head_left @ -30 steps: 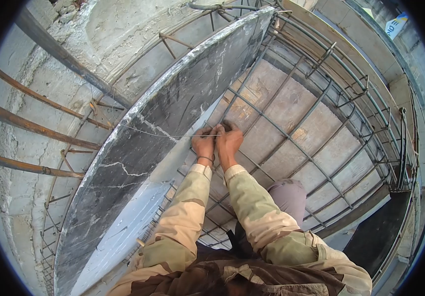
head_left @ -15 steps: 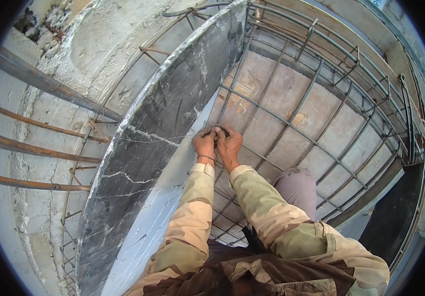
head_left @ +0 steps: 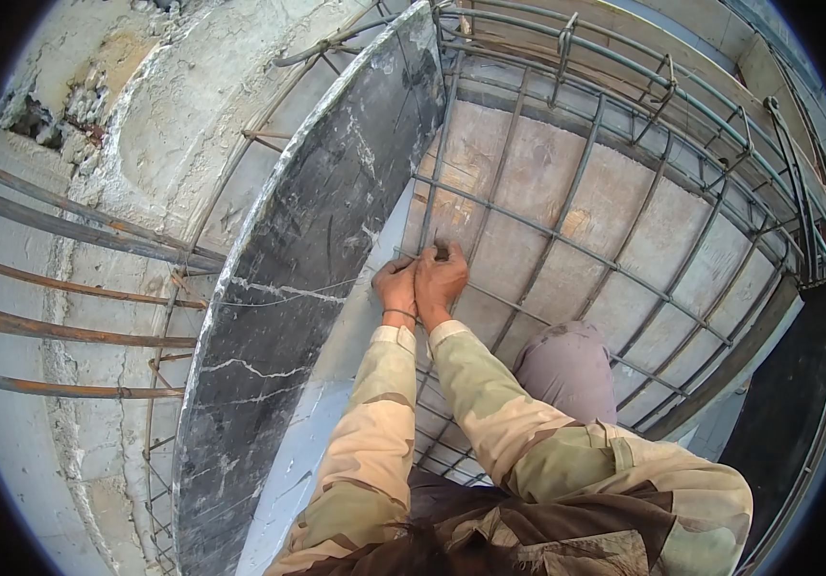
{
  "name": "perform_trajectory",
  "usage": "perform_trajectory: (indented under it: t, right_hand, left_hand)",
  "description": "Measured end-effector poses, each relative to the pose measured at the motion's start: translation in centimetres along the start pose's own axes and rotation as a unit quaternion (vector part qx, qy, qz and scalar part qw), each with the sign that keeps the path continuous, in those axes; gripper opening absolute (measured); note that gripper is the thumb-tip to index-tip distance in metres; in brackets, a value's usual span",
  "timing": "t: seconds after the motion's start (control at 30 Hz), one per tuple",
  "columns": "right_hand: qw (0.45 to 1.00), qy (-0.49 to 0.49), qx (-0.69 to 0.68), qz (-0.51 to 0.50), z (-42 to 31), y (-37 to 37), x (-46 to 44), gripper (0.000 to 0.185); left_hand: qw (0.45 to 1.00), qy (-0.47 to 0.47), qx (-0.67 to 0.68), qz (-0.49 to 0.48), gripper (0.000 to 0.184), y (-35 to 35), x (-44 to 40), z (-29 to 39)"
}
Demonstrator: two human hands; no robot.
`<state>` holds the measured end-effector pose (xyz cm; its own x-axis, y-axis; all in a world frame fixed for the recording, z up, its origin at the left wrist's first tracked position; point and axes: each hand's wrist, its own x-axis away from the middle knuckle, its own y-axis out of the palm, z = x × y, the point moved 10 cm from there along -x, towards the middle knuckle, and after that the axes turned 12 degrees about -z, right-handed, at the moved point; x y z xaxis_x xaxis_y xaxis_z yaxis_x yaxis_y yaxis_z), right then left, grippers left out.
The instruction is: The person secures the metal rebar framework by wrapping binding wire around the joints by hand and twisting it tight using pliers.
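My left hand (head_left: 395,289) and my right hand (head_left: 442,277) are pressed together beside a crossing of the steel rebar mesh (head_left: 557,233). Both have their fingers closed in a pinch around a thin tie wire (head_left: 322,290). The wire's loose length runs left from my left hand across a dark upright panel (head_left: 307,221). My fingers hide the wire's ends and the spot where it meets the bar. Pale boards (head_left: 518,163) lie under the mesh.
Rusty bars (head_left: 77,331) jut from the rough concrete (head_left: 192,125) on the left, behind the panel. A rebar cage (head_left: 643,82) curves along the far side. My knee (head_left: 566,370) rests over the mesh. A dark panel (head_left: 782,384) stands at right.
My hands have drawn closer together, the right overlapping the left at the crossing. The view has shifted slightly, and the wire still trails left.
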<state>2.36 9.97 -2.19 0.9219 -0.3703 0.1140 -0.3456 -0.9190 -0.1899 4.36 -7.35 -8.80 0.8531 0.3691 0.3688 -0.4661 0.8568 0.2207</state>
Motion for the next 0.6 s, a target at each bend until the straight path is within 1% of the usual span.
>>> perform_trajectory:
  t: [0.07,0.1,0.13,0.2,0.23,0.3,0.33,0.37,0.4,0.43,0.47,0.5,0.57,0.6]
  right_hand:
    - [1.0,-0.006,0.013,0.002,0.1,0.2,-0.1,0.02]
    - [0.999,-0.013,0.029,0.004,0.0,0.3,-0.1,0.021]
    - [1.0,-0.012,0.027,0.003,0.0,0.4,-0.2,0.021]
    - [0.992,-0.043,0.117,-0.02,-0.8,1.2,-0.4,0.023]
    - [0.992,-0.043,0.117,-0.021,-1.4,1.0,-0.6,0.023]
    - [0.978,-0.005,0.191,-0.087,-1.6,1.6,-0.9,0.022]
    - [0.977,-0.006,0.192,-0.089,-1.9,1.4,-1.2,0.022]
    - [0.975,0.018,0.189,-0.119,-1.5,1.6,-1.5,0.022]
    - [0.971,0.043,0.185,-0.148,-1.1,1.8,-1.7,0.021]
    - [0.971,0.043,0.184,-0.147,-1.4,1.6,-1.9,0.021]
    - [0.97,0.061,0.181,-0.153,-1.4,1.4,-2.0,0.023]
    - [0.968,0.079,0.177,-0.158,-1.3,1.4,-2.1,0.025]
    - [0.969,0.081,0.179,-0.15,-1.7,1.3,-2.3,0.024]
    - [0.97,0.081,0.183,-0.141,-1.9,1.0,-2.3,0.022]
  left_hand:
    - [0.997,0.021,-0.067,0.023,0.025,-0.2,-0.1,0.5]
    - [0.997,0.023,-0.069,0.024,0.025,-0.3,-0.2,0.5]
    - [0.998,0.025,-0.046,0.018,0.024,-0.2,-0.2,0.4]
    - [0.999,0.026,-0.023,0.014,0.024,-0.4,0.1,0.1]
    - [1.0,0.015,0.0,-0.001,0.024,-0.3,0.2,-0.3]
    - [1.0,0.002,0.024,-0.013,0.026,-0.5,0.4,-0.9]
    - [0.992,0.059,-0.114,0.016,0.026,-0.9,0.4,0.8]
    - [0.961,0.114,-0.249,0.044,0.027,-0.8,0.7,2.4]
    - [0.961,0.114,-0.249,0.044,0.027,-0.9,1.0,2.2]
    - [0.913,0.131,-0.383,0.061,0.027,1.3,3.7,6.3]
    - [0.845,0.145,-0.51,0.078,0.028,3.0,5.4,8.9]
    - [0.844,0.146,-0.511,0.079,0.028,3.0,5.0,9.2]
    - [0.799,0.267,-0.538,0.036,0.032,4.9,4.9,10.8]
    - [0.798,0.267,-0.539,0.036,0.032,5.0,4.4,10.8]
